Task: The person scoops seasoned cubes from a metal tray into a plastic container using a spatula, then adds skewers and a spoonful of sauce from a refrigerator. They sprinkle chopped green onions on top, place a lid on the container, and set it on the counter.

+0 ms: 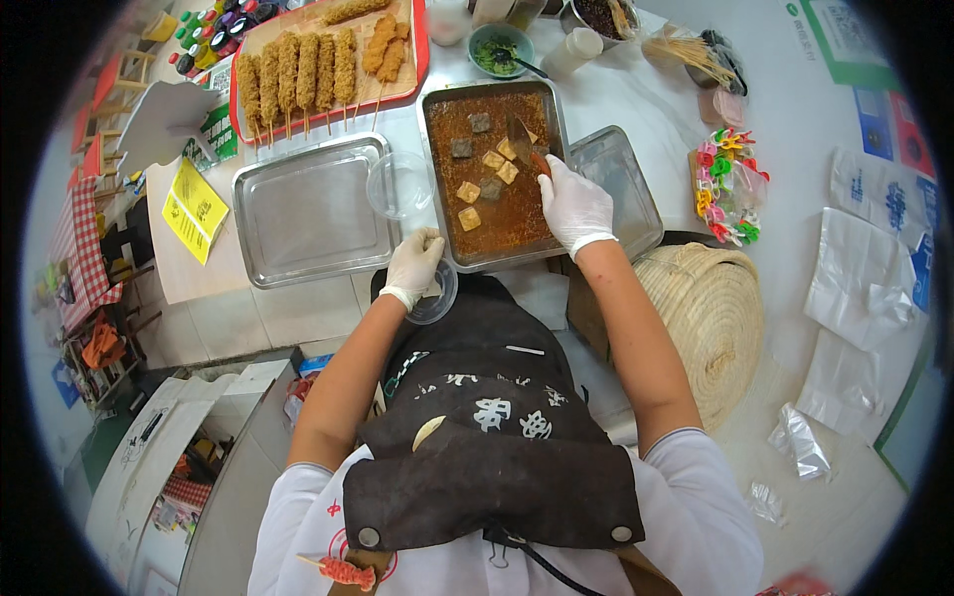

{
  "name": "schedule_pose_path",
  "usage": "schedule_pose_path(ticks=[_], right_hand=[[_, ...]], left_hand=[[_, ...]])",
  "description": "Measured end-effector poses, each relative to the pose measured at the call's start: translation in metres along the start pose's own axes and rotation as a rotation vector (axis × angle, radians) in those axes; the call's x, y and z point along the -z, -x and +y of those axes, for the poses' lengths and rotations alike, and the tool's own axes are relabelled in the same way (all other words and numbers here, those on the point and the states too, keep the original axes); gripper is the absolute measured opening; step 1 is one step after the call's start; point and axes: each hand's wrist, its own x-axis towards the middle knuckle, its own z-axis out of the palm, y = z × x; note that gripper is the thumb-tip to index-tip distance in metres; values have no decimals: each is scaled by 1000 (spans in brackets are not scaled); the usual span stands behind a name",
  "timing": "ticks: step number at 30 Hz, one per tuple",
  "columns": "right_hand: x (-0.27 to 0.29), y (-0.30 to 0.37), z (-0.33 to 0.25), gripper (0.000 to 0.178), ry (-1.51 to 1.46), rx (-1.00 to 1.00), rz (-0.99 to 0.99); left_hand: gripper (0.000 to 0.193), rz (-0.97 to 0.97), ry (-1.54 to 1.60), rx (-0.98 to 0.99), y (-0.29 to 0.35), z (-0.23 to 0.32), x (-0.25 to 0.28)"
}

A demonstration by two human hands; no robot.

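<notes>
My right hand [578,206], in a white glove, is closed round the brown handle of a flat metal spatula [519,136]. Its blade is over a deep steel tray [429,164] with reddish-brown sauce, beside pieces of what looks like fried tofu [494,159]. Several golden cubes and a few dark grey ones [461,148] lie in the sauce. Also gloved, my left hand [415,265] grips the rim of a clear plastic bowl [437,300] below the tray's near left corner. Another clear round container [399,186] sits between the sauce tray and a bare steel tray [316,214].
Breaded skewers [306,74] lie on a red-rimmed tray [422,50] at the far left. A green bowl of chopped herbs [500,50] stands behind the sauce tray, near a white shaker [573,52]. To the right are a steel lid [636,189], colourful clips [728,189] and a woven straw cover [711,318].
</notes>
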Motion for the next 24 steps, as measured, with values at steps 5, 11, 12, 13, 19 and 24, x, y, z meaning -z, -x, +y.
schedule_pose_path(ticks=[5, 11, 12, 13, 19, 24], right_hand=[[7, -7, 0, 39, 15, -14, -56], [14, -3, -4, 34, 27, -17, -49], [16, -3, -7, 33, 32, -20, -32], [16, -1, -12, 32, 0, 22, -16], [1, -13, -56, 28, 3, 170, -115], [2, -10, -50, 28, -24, 179, -76]], left_hand=[[33, -7, -24, -9, -4, 0, -1], [33, 13, -30, -36, -4, -4, -5], [33, 27, -15, -41, -4, -5, -5], [33, 25, 3, -22, -2, -5, -6], [33, 26, 20, -16, -2, -7, -8], [30, 26, 45, -21, -4, -11, -10]])
